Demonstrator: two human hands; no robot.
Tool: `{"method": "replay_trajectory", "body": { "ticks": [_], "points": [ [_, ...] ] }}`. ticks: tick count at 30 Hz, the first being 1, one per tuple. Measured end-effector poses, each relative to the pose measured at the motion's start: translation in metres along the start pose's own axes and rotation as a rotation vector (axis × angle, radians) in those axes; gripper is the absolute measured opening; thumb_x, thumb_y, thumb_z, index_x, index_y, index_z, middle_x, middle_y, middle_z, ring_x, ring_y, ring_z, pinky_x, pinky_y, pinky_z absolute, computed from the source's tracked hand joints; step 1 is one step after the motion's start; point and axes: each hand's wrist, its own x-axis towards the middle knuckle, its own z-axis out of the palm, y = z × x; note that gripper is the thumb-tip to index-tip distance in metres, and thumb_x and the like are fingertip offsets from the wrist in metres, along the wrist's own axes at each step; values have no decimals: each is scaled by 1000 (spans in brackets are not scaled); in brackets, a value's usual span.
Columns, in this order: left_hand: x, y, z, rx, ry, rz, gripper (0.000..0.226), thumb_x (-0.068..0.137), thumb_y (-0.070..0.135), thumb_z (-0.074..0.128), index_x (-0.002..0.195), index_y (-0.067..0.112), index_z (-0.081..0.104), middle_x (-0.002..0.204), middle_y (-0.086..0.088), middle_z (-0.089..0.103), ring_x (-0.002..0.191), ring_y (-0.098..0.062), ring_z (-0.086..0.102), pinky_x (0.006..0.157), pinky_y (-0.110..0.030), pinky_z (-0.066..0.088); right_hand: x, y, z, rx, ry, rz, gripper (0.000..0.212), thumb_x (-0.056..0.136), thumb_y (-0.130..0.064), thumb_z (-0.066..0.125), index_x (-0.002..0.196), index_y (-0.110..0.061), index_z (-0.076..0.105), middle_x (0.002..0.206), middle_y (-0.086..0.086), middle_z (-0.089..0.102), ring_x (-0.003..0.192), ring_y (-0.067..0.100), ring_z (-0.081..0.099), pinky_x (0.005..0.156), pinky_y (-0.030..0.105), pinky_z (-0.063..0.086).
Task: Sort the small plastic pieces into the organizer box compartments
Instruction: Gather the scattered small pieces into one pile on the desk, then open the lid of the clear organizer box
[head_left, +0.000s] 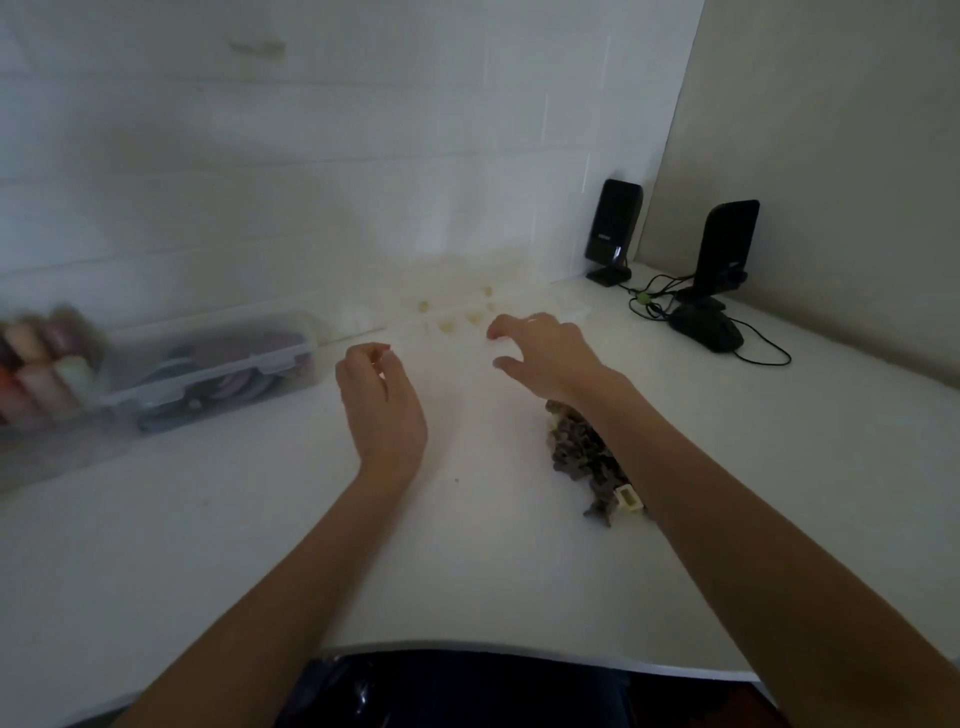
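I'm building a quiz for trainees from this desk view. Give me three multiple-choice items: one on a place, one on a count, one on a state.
1. Where does the pile of dark pieces lie?
A. under the right forearm
B. inside the lidded container
C. beside the mouse

2. How many black speakers stand in the corner?
A. one
B. two
C. four

3. The lidded container is:
A. shut
B. overturned
C. lidless

Answers:
1 A, the forearm crosses over the pile.
2 B, speakers and.
3 A, its lid sits on top.
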Motion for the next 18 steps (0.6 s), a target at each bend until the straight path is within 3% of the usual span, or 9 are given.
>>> {"method": "replay_trajectory", "body": {
  "ticks": [2, 5, 7, 8, 9, 12, 15, 18],
  "points": [
    [12, -4, -8, 10, -47, -38, 25, 99, 17, 37, 107, -1, 52, 113, -21, 51, 94, -19, 42, 76, -19, 26, 3, -5, 6, 158, 55, 1, 18, 93, -25, 55, 109, -16, 56, 111, 6, 63, 109, 24, 53, 90, 39, 44],
    [34, -16, -15, -19, -174, -170, 38, 99, 34, 36, 113, 2, 51, 117, -16, 54, 106, -26, 50, 92, -32, 35, -4, -16, 10, 357, 116, -57, 7, 89, -15, 61, 93, -10, 62, 96, 4, 68, 94, 19, 61, 84, 27, 47],
    [50, -26, -16, -123, -273, -338, 69, 86, 61, 40, 122, 4, 51, 125, -12, 58, 111, -28, 55, 102, -38, 39, -16, -32, 13, 431, 119, -57, 6, 88, -13, 62, 92, -9, 64, 94, 0, 69, 92, 14, 60, 77, 11, 40],
    [58, -36, -16, -233, -269, -452, 82, 74, 73, 43, 125, 10, 54, 126, -12, 60, 112, -30, 58, 104, -42, 42, -21, -40, 16, 443, 130, -53, 7, 88, -14, 62, 93, -11, 64, 95, -2, 68, 92, 12, 58, 75, 10, 36],
    [64, -41, -16, -373, -271, -566, 82, 69, 75, 48, 125, 15, 57, 124, -11, 62, 110, -30, 61, 100, -44, 48, -27, -48, 19, 439, 149, -50, 8, 88, -17, 62, 95, -13, 65, 96, -4, 68, 94, 10, 57, 76, 12, 34],
    [68, -32, -22, -636, -254, -670, 47, 92, 44, 50, 125, 11, 57, 110, -10, 67, 94, -26, 66, 69, -28, 56, -42, -62, 27, 418, 204, -47, 14, 90, -20, 60, 104, -18, 64, 106, -8, 67, 102, 5, 53, 87, 13, 30],
    [68, -29, -20, -642, -216, -638, 21, 100, 26, 44, 109, 11, 55, 87, -6, 60, 70, -15, 58, 48, -17, 49, -52, -61, 23, 508, 197, -66, 22, 91, -11, 57, 111, -19, 61, 116, -8, 64, 110, 1, 54, 99, 16, 34],
    [68, -28, -19, -610, -213, -592, 22, 100, 17, 40, 82, 12, 52, 77, -7, 56, 64, -14, 53, 38, -8, 40, -59, -47, 8, 560, 380, 11, 18, 89, -3, 56, 100, -17, 54, 107, -5, 66, 98, 5, 62, 87, 21, 47]
  ]
}}
